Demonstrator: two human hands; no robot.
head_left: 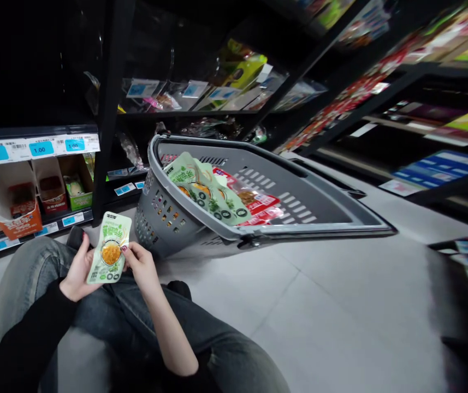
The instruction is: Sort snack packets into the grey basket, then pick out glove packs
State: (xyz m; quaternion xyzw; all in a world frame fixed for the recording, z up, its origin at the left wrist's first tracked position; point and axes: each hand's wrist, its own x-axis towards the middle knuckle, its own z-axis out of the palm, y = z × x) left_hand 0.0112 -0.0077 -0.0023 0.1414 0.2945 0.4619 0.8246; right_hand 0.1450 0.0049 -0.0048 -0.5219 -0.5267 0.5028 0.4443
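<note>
The left hand's (78, 273) grip holds a green packet (111, 252) by its left side, and the right hand (138, 263) pinches its right edge. The packet is over the legs (209, 333), with its food picture facing up. A soft hold on both edges should keep it flat. Just past it, a gray basket (184, 236) on the floor (319, 295) holds more green packs (205, 191) and red packs (260, 203).

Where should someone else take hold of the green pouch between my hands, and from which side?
I'd pinch the green pouch by its top edge, coming from above. It looks flat and is held facing you, tilted slightly, with that edge free of fingers. Your left hand holds the left edge; your right hand pinches the right.
</note>
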